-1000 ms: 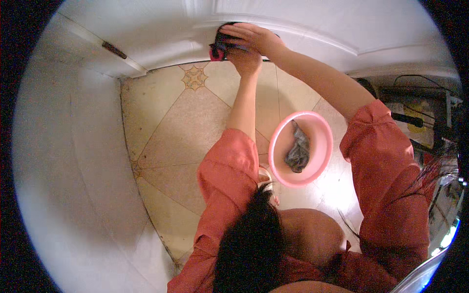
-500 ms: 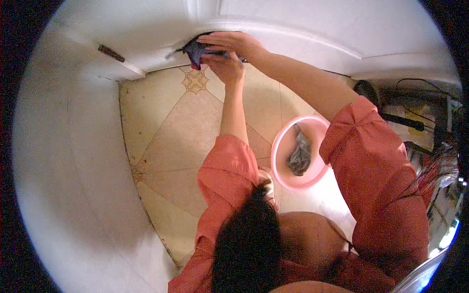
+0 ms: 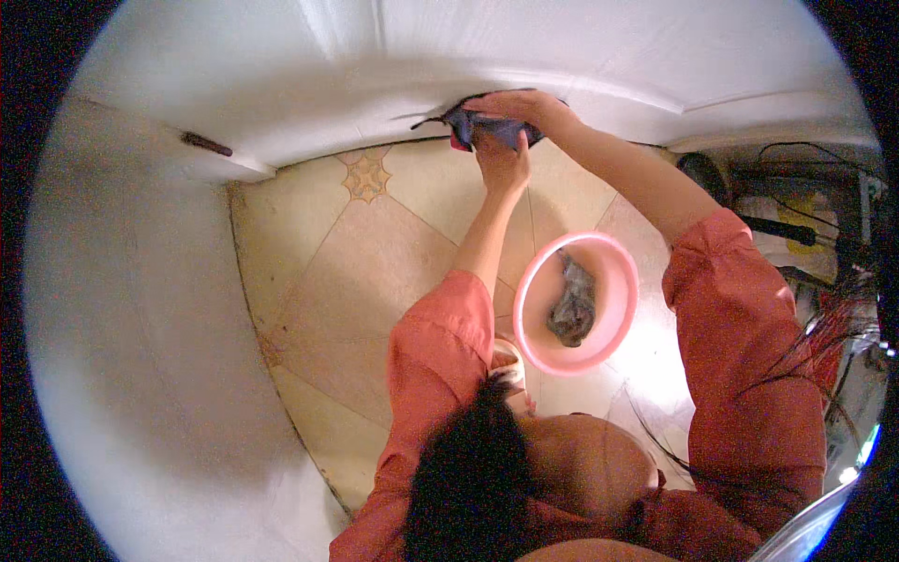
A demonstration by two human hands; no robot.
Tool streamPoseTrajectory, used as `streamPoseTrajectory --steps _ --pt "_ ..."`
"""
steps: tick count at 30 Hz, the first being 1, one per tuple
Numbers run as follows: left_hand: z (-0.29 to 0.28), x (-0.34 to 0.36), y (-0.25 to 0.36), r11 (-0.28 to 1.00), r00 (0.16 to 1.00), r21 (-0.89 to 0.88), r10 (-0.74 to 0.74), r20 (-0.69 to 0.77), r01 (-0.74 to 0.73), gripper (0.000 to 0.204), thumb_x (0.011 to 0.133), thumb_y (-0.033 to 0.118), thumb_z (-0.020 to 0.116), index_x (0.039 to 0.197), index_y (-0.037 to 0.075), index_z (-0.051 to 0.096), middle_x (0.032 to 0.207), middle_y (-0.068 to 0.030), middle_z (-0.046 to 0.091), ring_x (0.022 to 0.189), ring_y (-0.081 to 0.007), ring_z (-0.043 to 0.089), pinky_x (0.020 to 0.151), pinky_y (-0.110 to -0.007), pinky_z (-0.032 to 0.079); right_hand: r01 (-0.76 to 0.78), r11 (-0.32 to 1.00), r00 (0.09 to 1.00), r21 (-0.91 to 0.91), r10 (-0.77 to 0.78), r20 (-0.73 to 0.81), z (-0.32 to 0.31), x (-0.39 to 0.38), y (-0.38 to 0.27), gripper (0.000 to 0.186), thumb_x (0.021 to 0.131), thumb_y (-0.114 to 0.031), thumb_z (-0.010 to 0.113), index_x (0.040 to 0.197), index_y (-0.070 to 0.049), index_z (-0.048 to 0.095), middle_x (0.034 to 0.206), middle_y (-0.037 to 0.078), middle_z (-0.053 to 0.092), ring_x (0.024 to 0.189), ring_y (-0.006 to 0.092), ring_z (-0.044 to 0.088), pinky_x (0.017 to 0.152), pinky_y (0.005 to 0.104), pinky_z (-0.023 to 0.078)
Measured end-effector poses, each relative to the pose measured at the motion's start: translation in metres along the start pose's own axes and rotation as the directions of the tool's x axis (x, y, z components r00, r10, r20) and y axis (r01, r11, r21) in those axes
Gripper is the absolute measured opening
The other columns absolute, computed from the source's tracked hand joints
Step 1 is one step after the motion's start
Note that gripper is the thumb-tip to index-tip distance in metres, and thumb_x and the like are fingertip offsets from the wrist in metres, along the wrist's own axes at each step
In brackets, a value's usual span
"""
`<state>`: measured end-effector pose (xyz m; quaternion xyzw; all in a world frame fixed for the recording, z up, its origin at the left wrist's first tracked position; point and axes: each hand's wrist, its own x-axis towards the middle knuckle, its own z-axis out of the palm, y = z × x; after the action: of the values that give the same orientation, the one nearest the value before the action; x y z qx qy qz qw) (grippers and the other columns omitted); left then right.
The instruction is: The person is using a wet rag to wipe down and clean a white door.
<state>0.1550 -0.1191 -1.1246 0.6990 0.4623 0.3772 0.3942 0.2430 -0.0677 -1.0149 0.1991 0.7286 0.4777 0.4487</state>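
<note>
At the foot of a white panelled door [image 3: 599, 47], a dark grey-blue cloth [image 3: 508, 136] with a red part lies pressed to the surface. My left hand [image 3: 503, 164] grips it from below, fingertips partly hidden by the fabric. My right hand [image 3: 520, 108] rests across its top with fingers stretched out flat. Nearer my body, a pink basin [image 3: 620, 272] stands on the tiles, holding murky water and a wet grey cloth [image 3: 573, 304].
A pale wall [image 3: 122, 328] runs along the left, with a dark hinge-like fitting [image 3: 204, 142] near the corner. Beige tiled floor [image 3: 328, 262] lies below. Dark equipment with cables [image 3: 787, 229] crowds the right side. My sandalled foot [image 3: 506, 365] is beside the basin.
Both hands and the cloth shifted left along the door's lower part, then moved back right, past where they were a second ago. The view has shifted slightly, too.
</note>
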Motion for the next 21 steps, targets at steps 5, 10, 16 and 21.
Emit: streamPoseTrajectory --steps 5,10,16,21 --pt "-0.014 0.011 0.009 0.999 0.999 0.028 -0.027 -0.029 0.028 0.054 0.084 0.036 0.057 0.116 -0.007 0.048 0.116 -0.0252 0.054 0.11 -0.0408 0.05 0.097 -0.047 0.034 -0.126 0.978 0.992 0.166 0.129 -0.007 -0.001 -0.025 -0.008 0.068 0.085 -0.032 0.04 0.146 -0.019 0.014 0.154 -0.004 0.0 0.141 0.0137 0.001 0.115 0.0304 0.005" --pt "-0.025 0.027 0.058 0.35 0.84 -0.862 -0.522 0.145 0.366 0.036 0.081 0.019 0.062 0.109 0.0 0.056 0.104 -0.011 0.06 0.097 -0.0231 0.055 0.086 -0.033 0.042 -0.232 0.969 0.97 0.081 0.224 0.098 -0.023 -0.054 0.0 0.079 0.081 -0.035 0.045 0.147 -0.016 0.008 0.154 0.0 -0.006 0.141 0.0148 -0.005 0.115 0.0335 0.002" --pt "-0.084 0.011 0.111 0.242 0.879 -0.94 -0.465 0.107 0.242 0.032 0.08 -0.004 0.049 0.11 0.006 0.054 0.105 -0.0027 0.055 0.097 -0.0146 0.053 0.081 -0.025 0.041 -0.458 0.776 0.884 0.435 0.447 0.133 -0.067 -0.09 0.013 0.067 0.08 -0.023 0.049 0.142 -0.005 0.029 0.152 0.005 0.013 0.14 0.0191 0.013 0.112 0.0338 0.017" --pt "-0.139 -0.034 0.139 0.746 0.982 -0.646 -0.188 0.024 0.158 0.029 0.085 0.0 0.049 0.115 -0.001 0.051 0.116 -0.0118 0.052 0.108 -0.0236 0.049 0.093 -0.037 0.036 -0.48 0.534 0.716 0.695 0.697 -0.041 -0.12 -0.122 0.043 0.055 0.079 -0.021 0.051 0.132 -0.005 0.044 0.145 0.008 0.032 0.133 0.0213 0.032 0.107 0.0353 0.029"
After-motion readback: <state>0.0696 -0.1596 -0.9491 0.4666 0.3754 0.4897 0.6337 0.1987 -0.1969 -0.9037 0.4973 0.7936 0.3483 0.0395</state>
